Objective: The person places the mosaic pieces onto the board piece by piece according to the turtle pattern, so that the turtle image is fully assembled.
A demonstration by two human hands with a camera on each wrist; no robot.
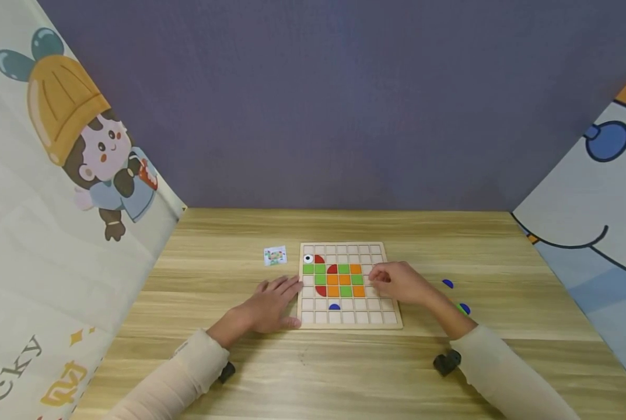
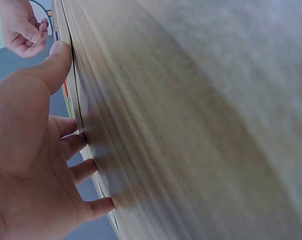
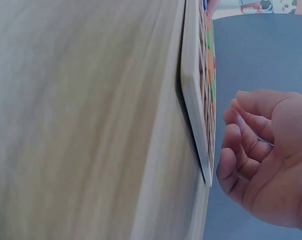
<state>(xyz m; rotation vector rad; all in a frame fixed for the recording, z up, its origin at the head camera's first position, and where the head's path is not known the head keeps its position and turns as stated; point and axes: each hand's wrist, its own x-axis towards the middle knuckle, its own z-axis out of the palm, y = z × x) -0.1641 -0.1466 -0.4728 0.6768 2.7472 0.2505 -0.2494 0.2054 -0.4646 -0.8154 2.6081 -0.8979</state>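
Observation:
A wooden grid board (image 1: 349, 326) lies on the table with square and quarter-round tiles set in it: green (image 1: 345, 290), orange (image 1: 333, 279), red (image 1: 320, 290) and a white eye tile (image 1: 308, 258). A blue half-round piece (image 1: 334, 307) sits lower on the board. My left hand (image 1: 270, 304) rests beside the board's left edge, fingers spread, fingertips and thumb touching it or the table next to it. Over the right part of the board hovers my right hand (image 1: 399, 282). Its fingers (image 3: 231, 136) are loosely curled, with no piece visible between them.
A small picture card (image 1: 275, 255) lies left of the board. To the right are a blue half-round piece (image 1: 447, 283) and another blue one (image 1: 465, 308) overlapping a green piece (image 1: 460, 309). A dark wall (image 1: 344, 116) stands behind the wooden table (image 1: 344, 373).

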